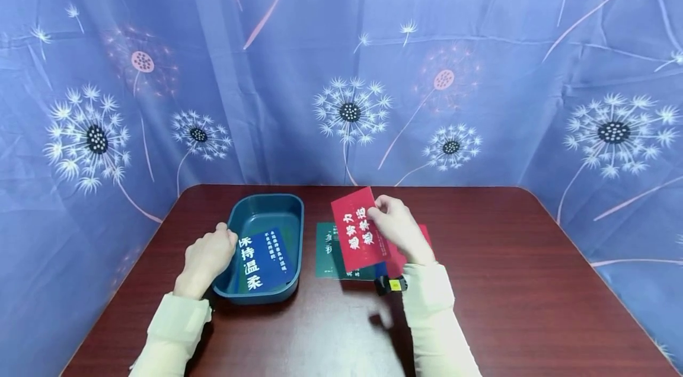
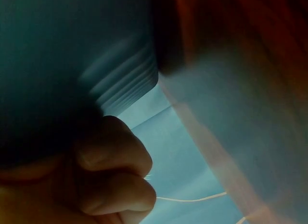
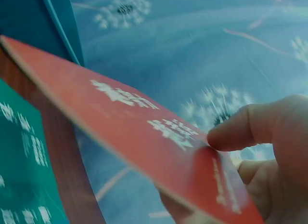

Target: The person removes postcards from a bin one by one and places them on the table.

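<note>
My left hand (image 1: 209, 255) grips the left rim of a dark teal plastic bin (image 1: 299, 235), its fingers curled over the edge. Inside the bin lies a blue card (image 1: 267, 261) with white characters. In the left wrist view, curled fingers (image 2: 118, 161) press against the bin's ribbed wall (image 2: 130, 74). My right hand (image 1: 397, 226) pinches a red card (image 1: 354, 240) by its right edge, thumb on the printed face. The red card is tilted above the table in the right wrist view. Under it, a green card (image 1: 325, 252) lies on the table.
Another red card (image 1: 395, 263) lies partly hidden beneath my right hand, with a bit of blue beside it. A small black item with a yellow label (image 1: 395, 285) shows by the right wrist. The brown table (image 1: 507, 270) meets a blue dandelion-print curtain (image 1: 277, 98) at its back and sides.
</note>
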A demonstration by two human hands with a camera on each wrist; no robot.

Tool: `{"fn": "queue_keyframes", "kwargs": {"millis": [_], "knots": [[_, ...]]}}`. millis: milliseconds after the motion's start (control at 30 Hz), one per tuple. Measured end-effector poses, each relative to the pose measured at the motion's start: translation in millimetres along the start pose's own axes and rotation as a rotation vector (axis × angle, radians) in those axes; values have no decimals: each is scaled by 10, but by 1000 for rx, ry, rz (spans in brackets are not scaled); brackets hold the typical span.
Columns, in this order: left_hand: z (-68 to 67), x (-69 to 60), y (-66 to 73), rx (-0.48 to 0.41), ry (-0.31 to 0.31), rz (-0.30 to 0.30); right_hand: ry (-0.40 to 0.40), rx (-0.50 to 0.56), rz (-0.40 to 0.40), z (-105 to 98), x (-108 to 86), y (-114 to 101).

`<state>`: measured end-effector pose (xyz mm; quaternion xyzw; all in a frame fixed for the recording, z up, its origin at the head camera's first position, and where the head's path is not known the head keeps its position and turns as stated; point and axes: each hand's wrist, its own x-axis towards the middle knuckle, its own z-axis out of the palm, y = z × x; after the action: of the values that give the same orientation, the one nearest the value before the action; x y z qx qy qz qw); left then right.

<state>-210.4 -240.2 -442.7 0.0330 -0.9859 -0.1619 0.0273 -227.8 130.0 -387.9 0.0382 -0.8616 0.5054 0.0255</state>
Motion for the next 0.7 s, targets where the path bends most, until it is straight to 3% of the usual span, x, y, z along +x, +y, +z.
{"fn": "queue_keyframes", "kwargs": {"millis": [367,700], "knots": [[16,12,29,1,-15,-11,-16,87,143,-492,22,377],[-21,15,3,6,-17,-33,5,182,260,-755,8,683]]}}
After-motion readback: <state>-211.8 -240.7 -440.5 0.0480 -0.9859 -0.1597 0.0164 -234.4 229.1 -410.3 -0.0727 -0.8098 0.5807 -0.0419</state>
